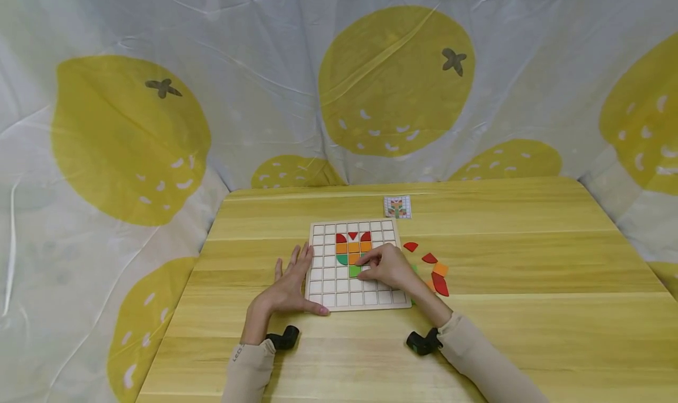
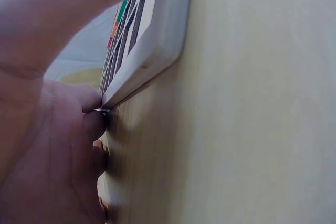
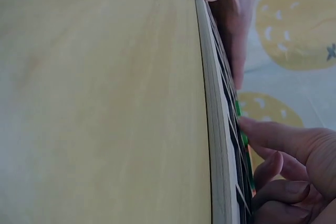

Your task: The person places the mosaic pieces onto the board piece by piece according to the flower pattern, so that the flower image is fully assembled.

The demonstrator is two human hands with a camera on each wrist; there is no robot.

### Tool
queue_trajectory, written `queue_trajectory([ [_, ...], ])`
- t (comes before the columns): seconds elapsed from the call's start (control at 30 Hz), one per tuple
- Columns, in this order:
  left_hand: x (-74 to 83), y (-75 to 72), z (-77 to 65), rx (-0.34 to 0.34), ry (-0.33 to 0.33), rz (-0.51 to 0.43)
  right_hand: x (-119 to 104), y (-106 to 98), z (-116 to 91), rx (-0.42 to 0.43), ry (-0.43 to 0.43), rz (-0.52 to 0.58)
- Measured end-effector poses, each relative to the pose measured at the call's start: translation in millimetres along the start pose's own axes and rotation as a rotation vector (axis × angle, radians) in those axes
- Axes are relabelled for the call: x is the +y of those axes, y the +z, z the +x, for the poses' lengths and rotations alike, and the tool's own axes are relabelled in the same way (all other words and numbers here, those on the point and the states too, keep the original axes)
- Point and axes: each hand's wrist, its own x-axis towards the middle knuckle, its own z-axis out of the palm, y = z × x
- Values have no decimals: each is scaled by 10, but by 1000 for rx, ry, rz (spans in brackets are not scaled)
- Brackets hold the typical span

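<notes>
A white wooden grid board [image 1: 328, 287] lies on the table with a pattern of coloured tiles set in its cells. Red quarter-round tiles, a red triangle [image 1: 352, 236], orange squares [image 1: 354, 247] and a green quarter-round tile [image 1: 342, 259] make up the upper part. Below them is a light green square tile [image 1: 354, 271], pinched at its edge by the thumb and forefinger of my right hand [image 1: 389, 266]. With fingers spread, my left hand [image 1: 286, 288] rests against the board's left side, its thumb at the near left corner. In the right wrist view, the right thumb [image 3: 278, 135] touches green.
Right of the board lie loose tiles: red quarter-rounds [image 1: 410, 247], an orange square [image 1: 440, 269] and a larger red piece [image 1: 439, 285], others partly hidden under the right arm. A small pattern card [image 1: 397, 207] lies behind the board. A lemon-print cloth [image 1: 238, 97] hangs beyond the table.
</notes>
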Motion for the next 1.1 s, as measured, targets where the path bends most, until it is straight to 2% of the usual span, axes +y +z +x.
queue_trajectory([
  [0.3, -6, -6, 3, 1, 7, 1, 8, -6, 2, -6, -12, 4],
  [0.47, 0, -7, 8, 3, 6, 17, -1, -103, -3, -57, -17, 18],
  [0.63, 7, -5, 6, 5, 11, 19, 33, -393, -31, -75, -10, 36],
  [0.77, 8, -10, -9, -1, 0, 22, 96, -689, -88, -41, 44, 53],
  [0.9, 17, -14, -15, -7, -12, 18, 208, -944, -171, -8, 58, 36],
  [1.1, 27, -10, -4, -9, -13, 9, 381, -1143, -288, -28, 43, 25],
])
